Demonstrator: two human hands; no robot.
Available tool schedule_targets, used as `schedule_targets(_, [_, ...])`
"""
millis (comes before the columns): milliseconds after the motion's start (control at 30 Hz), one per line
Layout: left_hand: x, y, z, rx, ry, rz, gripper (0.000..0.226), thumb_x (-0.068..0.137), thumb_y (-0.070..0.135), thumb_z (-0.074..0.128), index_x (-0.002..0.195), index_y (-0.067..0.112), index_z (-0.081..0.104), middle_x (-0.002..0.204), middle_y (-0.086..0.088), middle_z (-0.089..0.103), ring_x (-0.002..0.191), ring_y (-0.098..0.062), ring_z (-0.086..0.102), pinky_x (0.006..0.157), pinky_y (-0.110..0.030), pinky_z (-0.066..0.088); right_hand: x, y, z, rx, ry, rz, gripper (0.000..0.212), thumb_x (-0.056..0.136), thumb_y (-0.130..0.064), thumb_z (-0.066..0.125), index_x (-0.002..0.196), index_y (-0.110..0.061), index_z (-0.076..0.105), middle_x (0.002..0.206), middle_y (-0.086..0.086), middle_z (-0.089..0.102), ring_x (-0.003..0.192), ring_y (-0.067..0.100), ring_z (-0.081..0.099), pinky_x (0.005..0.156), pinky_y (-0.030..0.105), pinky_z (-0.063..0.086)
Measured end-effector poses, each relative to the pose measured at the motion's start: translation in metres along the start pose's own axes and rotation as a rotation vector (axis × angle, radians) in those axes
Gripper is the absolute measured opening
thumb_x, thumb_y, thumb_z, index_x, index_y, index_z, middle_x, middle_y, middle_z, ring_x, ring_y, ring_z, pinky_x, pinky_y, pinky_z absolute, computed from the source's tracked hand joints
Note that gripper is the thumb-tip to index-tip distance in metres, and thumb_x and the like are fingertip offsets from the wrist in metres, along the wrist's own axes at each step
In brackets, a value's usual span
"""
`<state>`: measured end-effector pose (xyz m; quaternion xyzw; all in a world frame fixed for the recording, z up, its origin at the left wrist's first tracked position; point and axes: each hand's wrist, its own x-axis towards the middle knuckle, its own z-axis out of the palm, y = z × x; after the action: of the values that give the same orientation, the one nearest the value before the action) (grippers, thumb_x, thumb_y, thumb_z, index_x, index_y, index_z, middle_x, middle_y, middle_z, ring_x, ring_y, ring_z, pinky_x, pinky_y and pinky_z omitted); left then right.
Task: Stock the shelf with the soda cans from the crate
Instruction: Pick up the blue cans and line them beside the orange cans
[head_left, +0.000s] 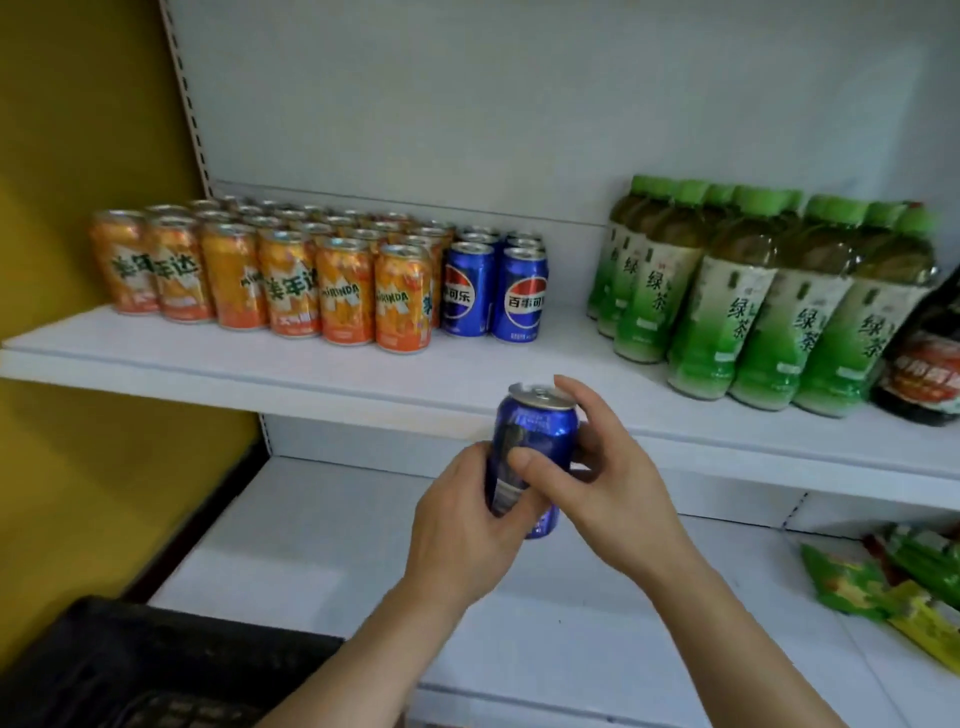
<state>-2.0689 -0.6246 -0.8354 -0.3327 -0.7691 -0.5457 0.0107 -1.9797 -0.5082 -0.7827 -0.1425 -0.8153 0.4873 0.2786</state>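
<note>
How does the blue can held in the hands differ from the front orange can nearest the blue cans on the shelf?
The held blue can is blue; the orange can is orange. The blue can is gripped by the left hand and right hand below shelf level; the orange can stands on the shelf. The blue can tilts; the orange can is upright. Both look like same-sized cans with silver tops.

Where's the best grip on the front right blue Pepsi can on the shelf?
Take the front right blue can around the middle of its upright round body, coming from the front and right. An open stretch of shelf lies on that side; another blue can sits close on its left and more stand behind.
</note>
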Motion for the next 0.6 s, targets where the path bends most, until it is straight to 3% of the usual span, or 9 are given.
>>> schedule_targets(133, [0.033, 0.027, -0.029, 0.089, 0.077, 0.161, 0.055, 0.08, 0.076, 0.04, 0.099, 0.027, 0.057, 0.091, 0.009, 0.066, 0.085, -0.011, 0.06, 0.071, -0.039, 0.051, 0.032, -0.046, -0.001, -0.036, 0.075, -0.095, 0.07, 0.071, -0.044, 0.082, 0.134, -0.038, 0.051, 0.11, -0.014, 0.071, 0.096, 0.003, 0.068, 0.084, 0.032, 0.059])
schedule_targets(200, [0.054, 0.03, -0.043, 0.179, 0.12, 0.259, 0.058, 0.086, 0.071, 0.038, 0.113, 0.024, 0.058, 0.104, 0.008, 0.064, 0.096, -0.011, 0.057, 0.08, -0.039, 0.05, 0.051, -0.058, 0.006, -0.05, 0.132, -0.143, 0.064, 0.07, -0.046, 0.08, 0.129, -0.034, 0.057, 0.109, -0.016, 0.071, 0.098, 0.002, 0.067, 0.086, 0.034, 0.059])
schedule_targets(267, [0.077, 0.026, -0.057, 0.248, 0.092, 0.223, 0.068, 0.086, 0.073, 0.041, 0.133, 0.026, 0.051, 0.128, 0.009, 0.058, 0.117, -0.011, 0.054, 0.094, -0.04, 0.049, 0.072, -0.063, 0.015, -0.047, 0.182, -0.161, 0.062, 0.072, -0.043, 0.081, 0.128, -0.034, 0.056, 0.11, -0.018, 0.07, 0.099, -0.001, 0.065, 0.086, 0.03, 0.058])
schedule_targets(333, [0.095, 0.018, -0.07, 0.313, 0.017, 0.12, 0.074, 0.084, 0.075, 0.047, 0.143, 0.031, 0.042, 0.142, 0.008, 0.05, 0.128, -0.011, 0.049, 0.101, -0.041, 0.048, 0.092, -0.062, 0.027, -0.055, 0.204, -0.16, 0.066, 0.074, -0.041, 0.082, 0.133, -0.032, 0.053, 0.117, -0.018, 0.067, 0.101, -0.002, 0.063, 0.082, 0.018, 0.054])
schedule_targets(433, [0.115, 0.004, -0.081, 0.426, -0.076, 0.082, 0.066, 0.088, 0.064, 0.057, 0.144, 0.036, 0.038, 0.143, 0.007, 0.053, 0.127, -0.016, 0.053, 0.098, -0.042, 0.051, 0.114, -0.056, 0.044, -0.073, 0.208, -0.138, 0.069, 0.077, -0.043, 0.081, 0.137, -0.031, 0.049, 0.116, -0.018, 0.062, 0.098, -0.001, 0.057, 0.069, 0.002, 0.041])
schedule_targets(533, [0.131, -0.006, -0.085, 0.52, -0.138, 0.073, 0.058, 0.092, 0.059, 0.054, 0.142, 0.037, 0.038, 0.141, 0.006, 0.057, 0.122, -0.02, 0.057, 0.092, -0.042, 0.052, 0.132, -0.046, 0.059, -0.083, 0.205, -0.12, 0.069, 0.079, -0.042, 0.08, 0.139, -0.031, 0.047, 0.116, -0.018, 0.059, 0.101, 0.001, 0.055, 0.071, 0.003, 0.038])
schedule_targets(600, [0.137, -0.013, -0.085, 0.604, -0.13, 0.076, 0.05, 0.093, 0.055, 0.055, 0.135, 0.032, 0.043, 0.134, 0.005, 0.059, 0.116, -0.02, 0.056, 0.085, -0.037, 0.05, 0.143, -0.037, 0.068, -0.103, 0.199, -0.118, 0.071, 0.08, -0.044, 0.079, 0.141, -0.031, 0.044, 0.127, -0.013, 0.06, 0.107, 0.003, 0.055, 0.08, 0.013, 0.043])
